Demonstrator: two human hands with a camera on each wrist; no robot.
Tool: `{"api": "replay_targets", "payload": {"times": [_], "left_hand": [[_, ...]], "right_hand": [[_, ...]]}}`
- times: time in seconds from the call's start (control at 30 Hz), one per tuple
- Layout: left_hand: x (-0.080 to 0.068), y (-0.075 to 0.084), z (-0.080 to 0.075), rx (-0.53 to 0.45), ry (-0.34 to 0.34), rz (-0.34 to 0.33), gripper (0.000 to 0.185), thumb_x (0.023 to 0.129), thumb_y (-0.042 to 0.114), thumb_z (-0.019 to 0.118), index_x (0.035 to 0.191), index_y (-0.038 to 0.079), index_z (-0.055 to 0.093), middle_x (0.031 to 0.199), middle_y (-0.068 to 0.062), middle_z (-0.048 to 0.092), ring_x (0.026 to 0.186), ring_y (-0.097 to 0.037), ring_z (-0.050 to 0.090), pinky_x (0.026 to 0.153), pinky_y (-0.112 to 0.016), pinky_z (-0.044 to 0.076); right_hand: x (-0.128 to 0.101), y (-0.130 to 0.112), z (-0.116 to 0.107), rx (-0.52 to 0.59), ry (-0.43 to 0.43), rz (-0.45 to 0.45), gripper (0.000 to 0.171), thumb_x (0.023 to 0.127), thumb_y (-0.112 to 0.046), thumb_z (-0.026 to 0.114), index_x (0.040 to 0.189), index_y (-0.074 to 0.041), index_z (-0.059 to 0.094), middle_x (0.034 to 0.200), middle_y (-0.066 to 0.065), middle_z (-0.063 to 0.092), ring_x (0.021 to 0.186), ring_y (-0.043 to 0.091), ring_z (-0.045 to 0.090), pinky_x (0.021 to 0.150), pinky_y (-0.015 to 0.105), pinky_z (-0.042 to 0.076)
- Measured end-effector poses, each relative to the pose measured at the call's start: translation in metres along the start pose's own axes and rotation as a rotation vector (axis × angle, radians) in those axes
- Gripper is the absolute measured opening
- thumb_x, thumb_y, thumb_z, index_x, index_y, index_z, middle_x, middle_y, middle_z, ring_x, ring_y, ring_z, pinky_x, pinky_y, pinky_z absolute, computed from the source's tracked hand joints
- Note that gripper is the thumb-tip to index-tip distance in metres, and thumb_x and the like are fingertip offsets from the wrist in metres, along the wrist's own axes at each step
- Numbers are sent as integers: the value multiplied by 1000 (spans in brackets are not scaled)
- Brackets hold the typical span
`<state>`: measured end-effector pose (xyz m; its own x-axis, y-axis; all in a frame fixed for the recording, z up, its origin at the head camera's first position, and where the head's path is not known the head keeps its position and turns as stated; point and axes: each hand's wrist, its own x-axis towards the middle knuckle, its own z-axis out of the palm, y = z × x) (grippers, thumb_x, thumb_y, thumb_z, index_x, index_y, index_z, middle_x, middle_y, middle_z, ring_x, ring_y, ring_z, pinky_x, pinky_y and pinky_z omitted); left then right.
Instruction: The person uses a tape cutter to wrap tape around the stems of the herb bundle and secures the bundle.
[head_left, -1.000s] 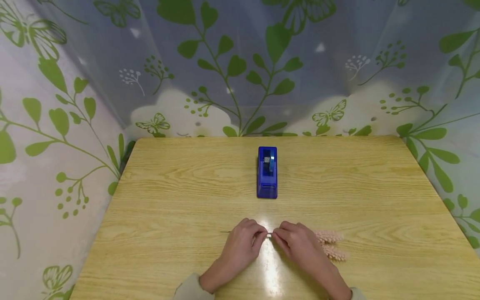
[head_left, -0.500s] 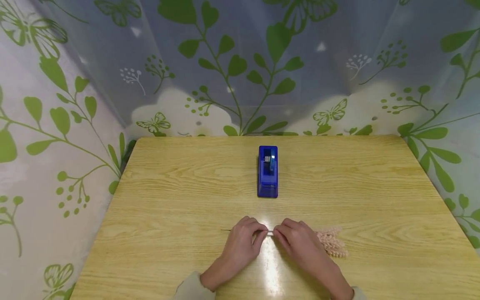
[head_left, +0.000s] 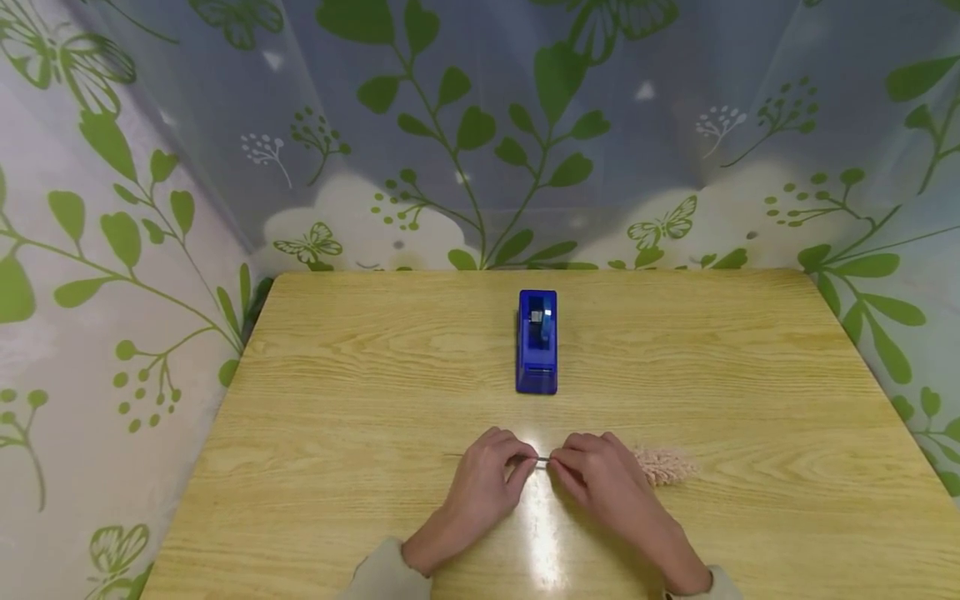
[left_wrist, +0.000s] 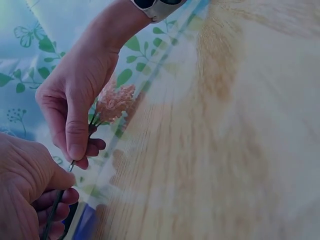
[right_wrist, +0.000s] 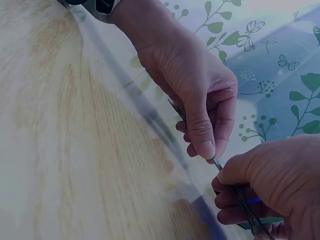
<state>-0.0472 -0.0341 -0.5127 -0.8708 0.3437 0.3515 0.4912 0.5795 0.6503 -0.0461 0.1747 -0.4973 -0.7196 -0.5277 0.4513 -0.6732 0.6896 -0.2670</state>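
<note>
Thin dark stems (head_left: 543, 459) with fluffy pink flower heads (head_left: 665, 466) run sideways between both hands, low in the head view. My left hand (head_left: 489, 477) pinches the stems between thumb and fingers; a thin stem end sticks out to its left. Close beside it, my right hand (head_left: 604, 477) pinches the same stems nearer the flower heads, leaving a short stretch showing between the fingertips. In the left wrist view the pink flower heads (left_wrist: 114, 101) spread out behind the right hand. The right wrist view shows several dark stems (right_wrist: 243, 202) passing under the right fingers.
A blue tape dispenser (head_left: 537, 343) stands on the wooden table (head_left: 360, 358) beyond the hands, near the middle. Curtains (head_left: 465, 192) printed with green leaves and butterflies hang behind the table and along its sides.
The pink flower heads, spread as separate sprigs a second ago, now lie bunched together beside my right hand. Both hands keep their pinch with hardly any shift.
</note>
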Motion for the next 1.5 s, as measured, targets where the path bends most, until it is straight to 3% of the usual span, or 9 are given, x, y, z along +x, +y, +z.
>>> {"api": "replay_targets", "payload": {"times": [0.23, 0.43, 0.6, 0.8, 0.9, 1.17, 1.5], "left_hand": [[4, 4, -5, 3, -102, -43, 4, 92, 10, 78, 92, 13, 80, 82, 6, 70, 75, -6, 55, 67, -18, 46], [8, 5, -10, -46, -183, -56, 13, 99, 9, 69, 94, 6, 81, 78, 4, 68, 71, -4, 52, 67, -19, 46], [10, 3, -10, -47, -168, -51, 10, 96, 7, 72, 92, 7, 81, 81, 3, 72, 74, -4, 55, 71, -20, 47], [10, 1, -8, -36, -124, -24, 8, 94, 8, 75, 90, 9, 82, 79, 3, 71, 72, -4, 54, 69, -20, 46], [10, 1, -7, -45, -108, -17, 7, 92, 6, 76, 90, 8, 82, 79, 3, 71, 72, -5, 54, 67, -18, 45], [11, 2, -6, -45, -91, -7, 5, 90, 5, 78, 91, 8, 82, 81, 3, 72, 75, -7, 57, 68, -18, 48], [11, 1, -8, -29, -73, -31, 5, 89, 5, 80, 91, 9, 81, 82, 3, 72, 73, -6, 56, 67, -18, 47]], "right_hand": [[1, 3, 0, -42, 40, -10, 8, 80, -12, 87, 83, -16, 81, 79, -7, 72, 76, 13, 66, 74, 36, 48], [0, 6, 2, -49, 55, -17, 8, 79, -13, 87, 83, -16, 81, 80, -7, 72, 82, 15, 67, 80, 41, 50], [0, 4, 1, -16, 28, 10, 7, 82, -12, 84, 85, -17, 80, 80, -8, 71, 81, 14, 65, 81, 40, 49], [2, -2, -5, -6, -118, 75, 12, 96, -13, 71, 86, -19, 75, 78, -12, 61, 70, 6, 55, 67, 27, 43], [3, -3, -7, -32, -158, 85, 14, 98, -14, 69, 86, -19, 74, 77, -12, 60, 68, 6, 55, 64, 26, 41], [3, -2, -3, -78, -60, 61, 5, 89, -15, 80, 86, -19, 79, 77, -11, 66, 71, 10, 60, 68, 30, 44], [6, -3, 1, -84, 34, 25, 8, 82, -14, 86, 87, -16, 81, 79, -9, 71, 71, 10, 62, 67, 32, 46]]}}
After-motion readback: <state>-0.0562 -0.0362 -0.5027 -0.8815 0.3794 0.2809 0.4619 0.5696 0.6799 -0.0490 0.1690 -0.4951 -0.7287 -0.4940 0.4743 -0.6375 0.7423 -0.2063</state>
